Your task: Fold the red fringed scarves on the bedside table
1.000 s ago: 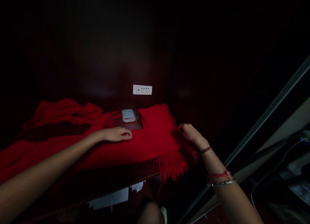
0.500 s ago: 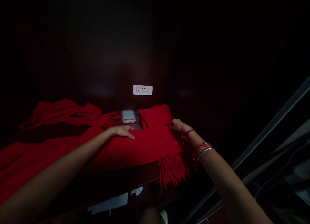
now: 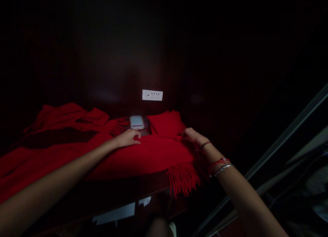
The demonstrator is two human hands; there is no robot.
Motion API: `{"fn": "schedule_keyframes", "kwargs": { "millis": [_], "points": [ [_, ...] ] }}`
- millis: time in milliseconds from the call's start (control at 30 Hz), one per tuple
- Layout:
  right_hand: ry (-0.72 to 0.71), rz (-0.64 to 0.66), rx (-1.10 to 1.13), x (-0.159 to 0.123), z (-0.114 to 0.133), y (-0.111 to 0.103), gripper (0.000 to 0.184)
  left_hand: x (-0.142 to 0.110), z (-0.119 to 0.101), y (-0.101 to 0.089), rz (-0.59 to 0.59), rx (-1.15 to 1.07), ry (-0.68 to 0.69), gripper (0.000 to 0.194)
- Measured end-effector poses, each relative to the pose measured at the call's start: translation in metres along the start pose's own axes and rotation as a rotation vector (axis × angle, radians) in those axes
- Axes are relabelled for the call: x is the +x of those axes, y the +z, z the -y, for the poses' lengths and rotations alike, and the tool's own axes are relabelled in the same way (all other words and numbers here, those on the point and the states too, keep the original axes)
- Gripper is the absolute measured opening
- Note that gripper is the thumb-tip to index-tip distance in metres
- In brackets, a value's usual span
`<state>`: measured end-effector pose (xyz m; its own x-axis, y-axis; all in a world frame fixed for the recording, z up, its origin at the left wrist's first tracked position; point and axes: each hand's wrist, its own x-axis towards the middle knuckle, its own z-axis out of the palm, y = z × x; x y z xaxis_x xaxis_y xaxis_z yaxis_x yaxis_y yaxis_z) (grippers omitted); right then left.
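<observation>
A long red scarf [image 3: 151, 155] lies across the dark wooden desk, its fringe [image 3: 183, 179] hanging over the front edge. My left hand [image 3: 130, 137] pinches the scarf's far edge near the middle. Farther right, my right hand [image 3: 191, 135] is closed on the same edge, close to the fringed end; its fingertips are partly hidden. Behind the right hand rests a folded red cloth [image 3: 166, 122]. More red fabric [image 3: 71, 117] lies crumpled at the back left, with fringe beside a phone.
A phone [image 3: 137, 122] with a lit screen lies beyond my left hand. On the dark back wall is a white power socket [image 3: 152, 95]. White papers [image 3: 115, 213] show below the desk edge. A pale metal frame edge [image 3: 271, 146] slants along the right.
My left hand has curled its fingers from spread flat to a pinch on the scarf's edge. The far edge between my hands is now drawn straighter. My right hand has moved slightly right.
</observation>
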<state>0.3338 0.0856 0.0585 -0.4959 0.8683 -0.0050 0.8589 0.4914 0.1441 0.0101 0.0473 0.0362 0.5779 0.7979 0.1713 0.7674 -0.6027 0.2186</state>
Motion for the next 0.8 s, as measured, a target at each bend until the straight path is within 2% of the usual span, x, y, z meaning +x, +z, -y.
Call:
{"fn": "schedule_keyframes", "kwargs": {
  "millis": [233,500,600,667,733,800],
  "points": [
    [-0.106,-0.021,-0.032,0.012,0.002,0.009,0.025,-0.012,-0.013,0.001,-0.104,0.104,0.154,0.007],
    [-0.058,0.011,-0.062,0.011,-0.003,0.003,0.021,-0.020,-0.022,0.002,-0.145,0.140,0.145,0.008],
    [-0.032,-0.027,-0.065,0.002,-0.006,-0.018,0.021,-0.020,-0.014,-0.005,-0.162,0.065,0.108,0.010],
    [-0.039,-0.114,-0.069,-0.007,-0.006,-0.043,0.023,-0.019,-0.006,-0.017,-0.184,0.017,0.068,0.012],
    [-0.079,-0.299,-0.075,-0.020,-0.004,-0.074,0.022,-0.019,0.003,-0.038,-0.256,-0.015,0.015,0.017],
    [-0.130,-0.446,-0.069,-0.034,0.001,-0.105,0.018,-0.020,0.009,-0.064,-0.379,-0.052,-0.045,0.022]
  ]
}}
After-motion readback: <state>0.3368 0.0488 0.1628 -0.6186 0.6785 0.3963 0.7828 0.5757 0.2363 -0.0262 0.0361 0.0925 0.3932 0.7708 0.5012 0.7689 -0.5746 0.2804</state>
